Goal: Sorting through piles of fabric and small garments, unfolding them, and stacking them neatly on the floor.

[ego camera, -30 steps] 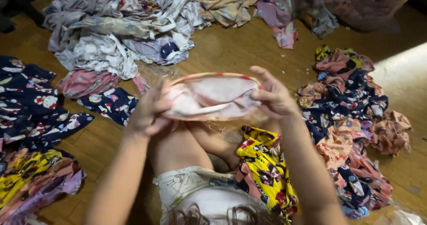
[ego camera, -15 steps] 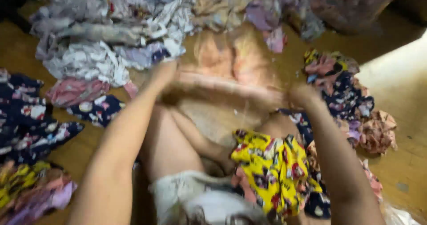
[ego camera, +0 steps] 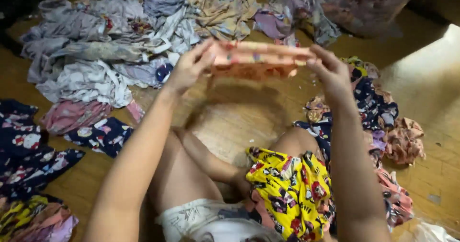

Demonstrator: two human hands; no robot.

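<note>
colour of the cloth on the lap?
Bright yellow cloth with red and black cartoon print; head view.

Pink printed cloth (ego camera: 258,59): motion-blurred, pattern unreadable, its ends hidden in your left hand (ego camera: 189,67) and right hand (ego camera: 330,72); dark garments (ego camera: 24,151) cut off at left edge.

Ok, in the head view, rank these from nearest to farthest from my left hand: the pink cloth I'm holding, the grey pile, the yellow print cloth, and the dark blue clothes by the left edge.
1. Pink cloth: held in the left hand.
2. Grey pile: just left of it on the floor.
3. Yellow print cloth and dark blue clothes: lower right and far left, too close to call.
</note>
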